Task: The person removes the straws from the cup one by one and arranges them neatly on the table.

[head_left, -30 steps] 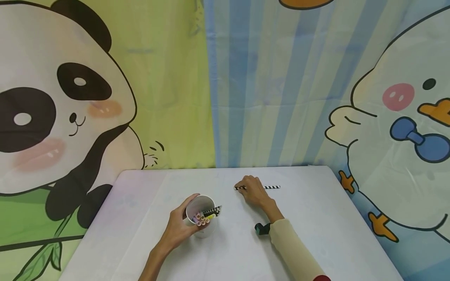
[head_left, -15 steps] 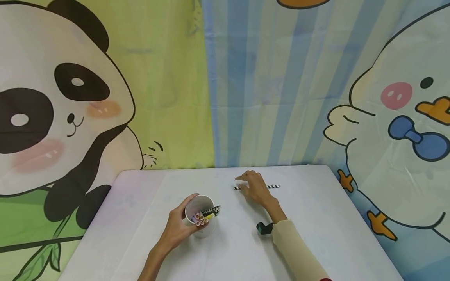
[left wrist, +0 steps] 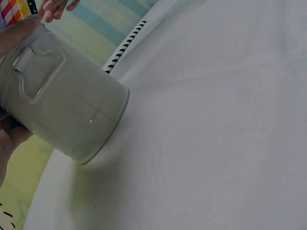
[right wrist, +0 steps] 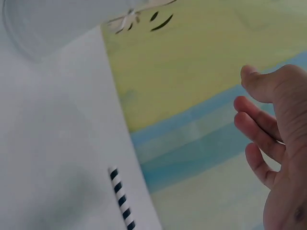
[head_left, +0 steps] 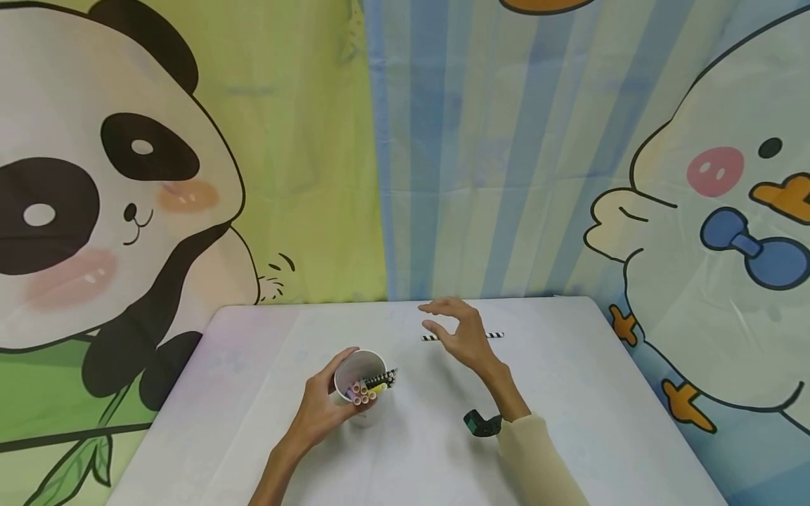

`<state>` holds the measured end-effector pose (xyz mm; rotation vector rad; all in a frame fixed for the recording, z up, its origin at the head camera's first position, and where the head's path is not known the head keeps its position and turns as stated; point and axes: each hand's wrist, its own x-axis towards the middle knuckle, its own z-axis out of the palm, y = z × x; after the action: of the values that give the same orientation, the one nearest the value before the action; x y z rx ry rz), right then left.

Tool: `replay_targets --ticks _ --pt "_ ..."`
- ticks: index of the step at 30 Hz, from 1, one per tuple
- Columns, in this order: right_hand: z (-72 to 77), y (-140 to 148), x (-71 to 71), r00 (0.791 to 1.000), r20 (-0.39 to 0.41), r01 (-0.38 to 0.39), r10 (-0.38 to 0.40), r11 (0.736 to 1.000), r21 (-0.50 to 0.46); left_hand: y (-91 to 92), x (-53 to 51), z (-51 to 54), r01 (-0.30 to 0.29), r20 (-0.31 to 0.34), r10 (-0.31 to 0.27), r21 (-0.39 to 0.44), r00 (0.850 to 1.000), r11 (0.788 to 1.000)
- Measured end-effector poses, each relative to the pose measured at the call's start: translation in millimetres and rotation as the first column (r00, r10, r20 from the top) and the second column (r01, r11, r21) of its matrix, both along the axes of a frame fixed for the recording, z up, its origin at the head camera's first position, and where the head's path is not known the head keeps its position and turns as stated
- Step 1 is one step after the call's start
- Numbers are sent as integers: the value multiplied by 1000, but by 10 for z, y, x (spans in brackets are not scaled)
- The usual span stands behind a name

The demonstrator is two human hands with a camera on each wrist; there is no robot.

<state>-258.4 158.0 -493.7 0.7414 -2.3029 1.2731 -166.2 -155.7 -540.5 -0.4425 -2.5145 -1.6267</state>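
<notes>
My left hand grips a white cup with a small wire-like handle on its side. Paper straws lean inside it, some pinkish, some yellow, some black with white dots; red striped ones show in the left wrist view. The cup is held tilted, with its shadow on the table below. Above the table's far part, my right hand holds nothing, thumb and fingers spread apart. Beneath it a black-and-white striped straw lies flat on the table, its middle hidden by the hand in the head view.
The white table ends at a far edge against a printed cloth with a panda and a white bird. A black wrist camera sticks out at my right wrist, by the beige sleeve.
My right hand has let go of the striped straw and lifted up off it, thumb and fingers parting. The straw stays on the table. My left hand and the cup have hardly moved.
</notes>
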Motion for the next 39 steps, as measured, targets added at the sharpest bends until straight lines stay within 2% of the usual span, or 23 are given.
replay_targets --ticks 4,8,13,16,21,27,34,39 --pt "175 -54 191 996 28 -84 86 994 -70 -5 0 -3 5 -18 -5 -3 1000 1000" --pt "306 -133 392 981 19 -189 192 976 -108 -11 -2 -13 9 -23 -9 -6 1000 1000" --pt "368 -242 581 951 -2 -309 310 945 -109 -12 -4 -16 8 -12 -8 2 1000 1000" --pt "357 -308 647 938 -18 -348 347 934 -77 -11 -2 -10 10 -14 -10 3 1000 1000" --pt "325 -402 707 927 -53 -372 371 928 -15 -16 -2 -8 25 -22 -25 2 999 1000" --pt "268 -481 741 917 -73 -391 391 920 16 -15 6 -19 22 -21 -22 8 1000 1000" --pt "238 -561 769 920 -80 -384 383 923 3 -24 -2 -47 35 -54 -36 -4 998 999" --pt "286 -575 789 922 -81 -383 380 923 -33 -20 -1 -35 38 -49 -37 12 998 999"
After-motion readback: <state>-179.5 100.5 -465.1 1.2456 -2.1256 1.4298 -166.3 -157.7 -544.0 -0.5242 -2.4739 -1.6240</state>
